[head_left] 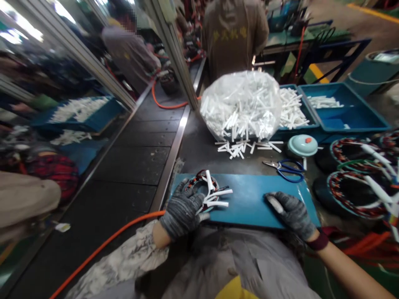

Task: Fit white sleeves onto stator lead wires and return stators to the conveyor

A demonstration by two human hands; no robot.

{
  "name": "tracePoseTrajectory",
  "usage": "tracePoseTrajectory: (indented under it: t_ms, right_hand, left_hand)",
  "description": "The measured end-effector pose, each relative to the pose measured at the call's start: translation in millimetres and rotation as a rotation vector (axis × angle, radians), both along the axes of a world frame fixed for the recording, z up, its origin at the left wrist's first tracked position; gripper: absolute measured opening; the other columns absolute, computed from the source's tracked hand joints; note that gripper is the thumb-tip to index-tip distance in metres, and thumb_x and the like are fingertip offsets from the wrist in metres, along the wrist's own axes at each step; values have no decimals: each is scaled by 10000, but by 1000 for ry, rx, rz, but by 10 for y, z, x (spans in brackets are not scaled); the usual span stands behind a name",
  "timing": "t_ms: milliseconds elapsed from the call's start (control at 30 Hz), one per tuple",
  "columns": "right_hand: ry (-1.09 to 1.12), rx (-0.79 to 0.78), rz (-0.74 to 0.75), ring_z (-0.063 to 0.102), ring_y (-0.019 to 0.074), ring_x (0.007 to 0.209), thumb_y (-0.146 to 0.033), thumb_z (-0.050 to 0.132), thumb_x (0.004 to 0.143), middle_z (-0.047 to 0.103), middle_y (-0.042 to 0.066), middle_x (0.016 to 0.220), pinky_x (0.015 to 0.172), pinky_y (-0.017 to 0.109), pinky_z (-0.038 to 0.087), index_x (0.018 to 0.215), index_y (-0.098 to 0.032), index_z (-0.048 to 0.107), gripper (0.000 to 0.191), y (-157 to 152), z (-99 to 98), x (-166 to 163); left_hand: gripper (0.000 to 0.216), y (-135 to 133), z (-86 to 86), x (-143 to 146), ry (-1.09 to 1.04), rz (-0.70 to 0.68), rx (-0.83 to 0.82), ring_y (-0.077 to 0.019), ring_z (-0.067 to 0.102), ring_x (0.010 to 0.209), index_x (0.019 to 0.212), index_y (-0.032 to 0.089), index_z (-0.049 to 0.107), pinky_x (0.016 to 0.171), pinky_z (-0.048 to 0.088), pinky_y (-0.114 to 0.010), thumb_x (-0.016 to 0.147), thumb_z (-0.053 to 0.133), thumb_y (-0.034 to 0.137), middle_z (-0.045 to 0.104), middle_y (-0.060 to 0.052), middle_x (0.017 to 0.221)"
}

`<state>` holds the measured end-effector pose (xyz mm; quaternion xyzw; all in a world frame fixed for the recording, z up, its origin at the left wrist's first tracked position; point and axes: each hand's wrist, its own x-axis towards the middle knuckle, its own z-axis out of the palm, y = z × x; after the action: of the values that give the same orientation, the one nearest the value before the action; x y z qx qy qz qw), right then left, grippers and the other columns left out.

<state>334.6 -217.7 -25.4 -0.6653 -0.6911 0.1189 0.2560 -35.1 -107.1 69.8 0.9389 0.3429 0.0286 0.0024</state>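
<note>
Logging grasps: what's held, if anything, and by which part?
Left hand is on the wire-wound ring, at its left, near side; whether it grips can't be told. Right hand, at the blue mat, shows nothing held.

— Glints where?
— On the bag (241,97), in crinkled clear plastic; on the long rail (183,119), in smooth metal.
— And matt?
— Pictured in knit cloth, over left hand (183,209) and right hand (291,211).
</note>
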Motion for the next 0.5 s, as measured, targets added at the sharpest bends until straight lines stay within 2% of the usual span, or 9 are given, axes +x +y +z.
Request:
tracePoseTrajectory:
  t_ms: [67,133,233,367,500]
  right_hand:
    - [-66,94,53,776,231,827,-355,474,1005,820,61,983,739,330,614,1087,-307,794,333,-37,-151,49]
    - [-183,242,108,781,230,851,-221,428,985,819,56,1021,745,331,623,1123,-326,793,404,-56,-299,79]
    - [-347,437,172,786,230,860,-94,397,938,815,52,1059,736,325,633,1149,-333,791,507,-51,-420,81]
    - [-408,504,185,788,214,840,-69,421,925,818,39,1043,712,295,640,1141,-331,795,505,-16,-340,52]
    - [-416,485,212,790,199,801,-82,409,941,824,34,1000,706,269,641,1101,-319,808,491,15,-214,34]
  left_hand:
    - [571,150,88,-201,99,103,-67,-375,639,1252,1191,239,752,1228,324,-601,773,757,628,712,-138,1310]
    - [675,323,204,-430,179,223,-126,-360,639,1259,1302,245,702,1250,286,-582,742,781,615,706,-130,1329]
    - [637,601,366,-786,258,397,-166,-321,670,1222,1306,238,695,1248,279,-538,789,722,609,736,-120,1277]
    - [570,939,391,-1167,358,648,-174,-306,699,1170,1258,202,704,1222,295,-499,845,635,588,766,-141,1193]
    - [587,1140,267,-1422,417,907,-82,-380,613,1290,1289,154,669,1196,300,-565,830,633,518,691,-211,1318]
